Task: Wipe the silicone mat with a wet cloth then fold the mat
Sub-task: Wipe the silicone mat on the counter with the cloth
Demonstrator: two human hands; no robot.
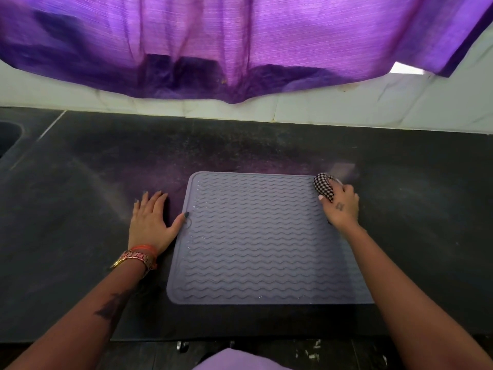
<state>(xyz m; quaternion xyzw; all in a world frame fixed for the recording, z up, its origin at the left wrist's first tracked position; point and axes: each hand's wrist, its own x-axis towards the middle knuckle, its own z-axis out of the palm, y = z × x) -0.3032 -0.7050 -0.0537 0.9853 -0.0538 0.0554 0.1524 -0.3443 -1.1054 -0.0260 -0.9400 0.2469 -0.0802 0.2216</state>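
Silicone mat [256, 236] flat on dark counter [80, 182], near edge, centre.

Right hand [341, 206] at mat's far right corner, fingers curled round checkered cloth [323, 188], cloth bunched.

Left hand [149, 222] flat on counter, fingers straight, thumb on mat's left edge, pinning it.

Wiping step: suggest overlapping strokes along ridges, steady pressure, keep edge pinned.

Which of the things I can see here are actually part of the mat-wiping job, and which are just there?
Part of the job:
- grey silicone mat, lying flat on the counter
- checked cloth, at the mat's far right corner
- right hand, gripping the cloth
- left hand, flat on the counter, thumb touching the mat's left edge

Just there:
- dark counter
- purple curtain
- sink, far left
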